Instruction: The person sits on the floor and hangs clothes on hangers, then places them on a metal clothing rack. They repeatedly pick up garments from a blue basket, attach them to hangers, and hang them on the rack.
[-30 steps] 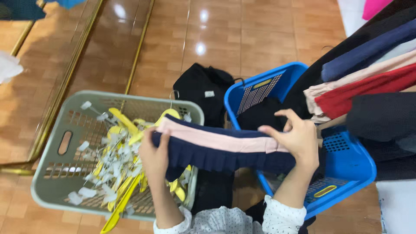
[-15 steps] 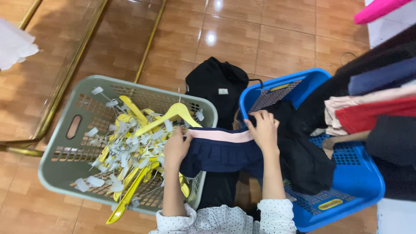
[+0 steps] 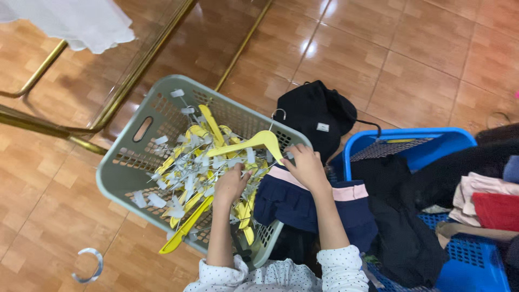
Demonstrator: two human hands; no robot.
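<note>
A grey-green plastic basket [image 3: 127,162] holds a heap of yellow hangers [image 3: 189,219] with metal clips. My left hand [image 3: 231,185] reaches into the heap, its fingers buried among the clips. My right hand [image 3: 306,165] grips the end of one yellow hanger [image 3: 254,141] with a wire hook, which rests on top near the basket's right rim. A navy pleated skirt with a pink waistband [image 3: 294,204] lies under my right forearm, draped over the basket's corner.
A blue basket [image 3: 416,141] at the right holds a black garment [image 3: 403,227] and folded clothes [image 3: 489,203]. A black bag [image 3: 316,114] lies on the tiled floor behind it. A gold rail [image 3: 135,70], a white cloth [image 3: 81,21] and a tape ring [image 3: 89,265] are at the left.
Both hands have let go of the stretched skirt and moved left to the hanger basket. The skirt now hangs under my right forearm. The view has shifted left.
</note>
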